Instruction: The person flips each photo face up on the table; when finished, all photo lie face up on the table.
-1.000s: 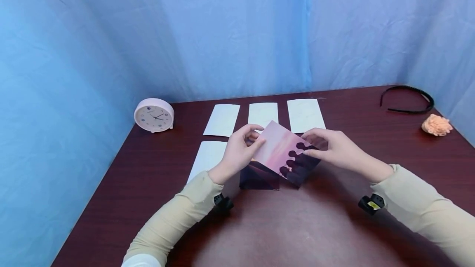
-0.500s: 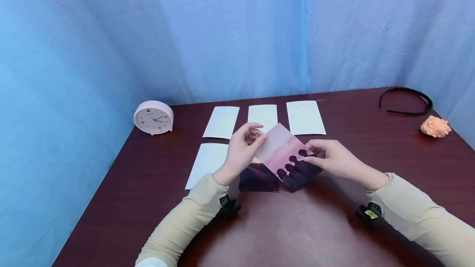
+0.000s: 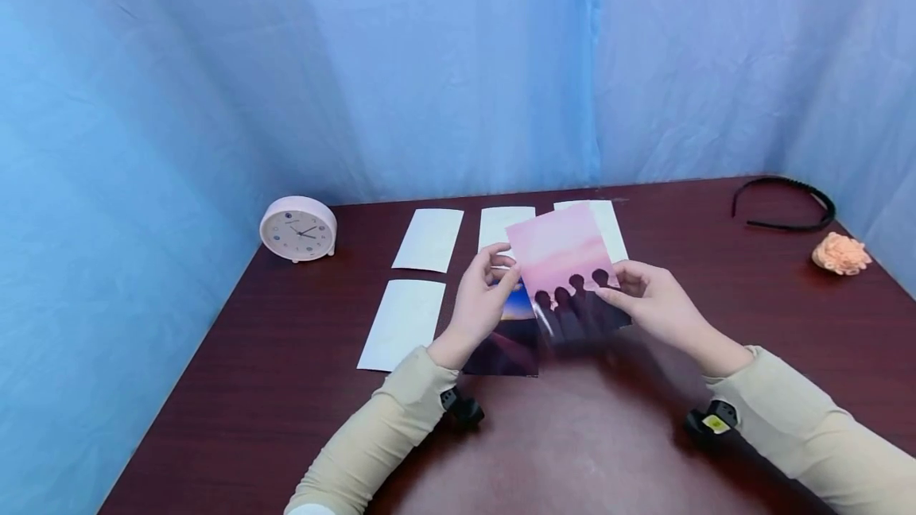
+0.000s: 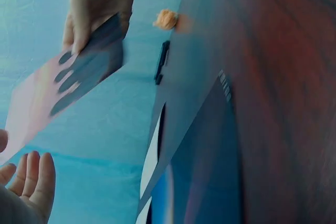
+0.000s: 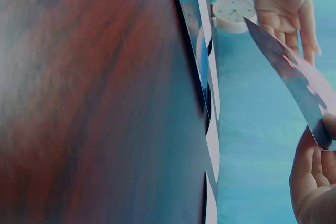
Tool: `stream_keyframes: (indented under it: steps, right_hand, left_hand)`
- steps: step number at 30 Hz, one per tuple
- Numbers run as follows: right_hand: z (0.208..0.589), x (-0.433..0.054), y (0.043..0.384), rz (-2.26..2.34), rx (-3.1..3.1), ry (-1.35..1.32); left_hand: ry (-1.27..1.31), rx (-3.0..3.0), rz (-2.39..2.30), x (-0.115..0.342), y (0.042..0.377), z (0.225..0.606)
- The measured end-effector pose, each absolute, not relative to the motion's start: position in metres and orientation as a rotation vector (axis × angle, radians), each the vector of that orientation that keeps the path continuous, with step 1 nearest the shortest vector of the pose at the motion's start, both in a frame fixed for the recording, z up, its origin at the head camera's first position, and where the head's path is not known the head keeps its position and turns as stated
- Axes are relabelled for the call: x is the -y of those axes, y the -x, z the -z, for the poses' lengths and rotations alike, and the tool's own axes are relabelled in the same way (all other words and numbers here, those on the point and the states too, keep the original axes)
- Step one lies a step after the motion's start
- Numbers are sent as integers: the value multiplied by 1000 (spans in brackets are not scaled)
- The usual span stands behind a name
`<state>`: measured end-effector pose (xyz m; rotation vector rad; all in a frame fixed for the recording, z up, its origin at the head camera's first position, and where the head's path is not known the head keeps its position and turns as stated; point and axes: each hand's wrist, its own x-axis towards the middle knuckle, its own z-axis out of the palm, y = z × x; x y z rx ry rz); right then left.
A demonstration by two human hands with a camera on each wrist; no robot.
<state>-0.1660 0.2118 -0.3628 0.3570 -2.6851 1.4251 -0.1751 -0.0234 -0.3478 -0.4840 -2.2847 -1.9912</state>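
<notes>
Standing by this dark red-brown table (image 3: 286, 388), starting at the far left: a round pinkish-white clock (image 3: 299, 234) sits upright near the corner, blue curtain (image 3: 458, 62) behind it. Next along, a white card (image 3: 402, 324) lies flat, with a back row of three white cards (image 3: 429, 239) stretching off to the right beyond it.

Then the left hand (image 3: 475, 304), in a pale sleeve with a black gadget (image 3: 465, 412) at the wrist. Its thumb and fingers make a loose curve right at the left edge of a pink photo (honestly can't tell if it's pinching it or just touching). Below that hand, a dark landscape photo (image 3: 510, 344) with a strip of blue and yellow sky lies on the table.

The pink photo (image 3: 561, 241) itself is up in the air between the two hands, sunset sky over four dark silhouettes, and it hides part of the back row's right-hand card. The right hand (image 3: 661, 304) definitely has it: thumb in front, fingers behind, pinching the lower right edge.

Over on the far right there's a black headband (image 3: 787, 203), and just in front of it a peachy ruffled flower (image 3: 840, 253).
</notes>
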Motion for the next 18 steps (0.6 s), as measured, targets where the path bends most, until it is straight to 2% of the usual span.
stream_keyframes:
  steps: [7,18]
  right_hand:
    - [366,-205,167,-1607,2581,-223]
    - [367,-219,166,-1773,2579,-221]
  left_hand:
    - [480,2324,1957,11,185,377]
    - [412,2382,1963,7,183,381]
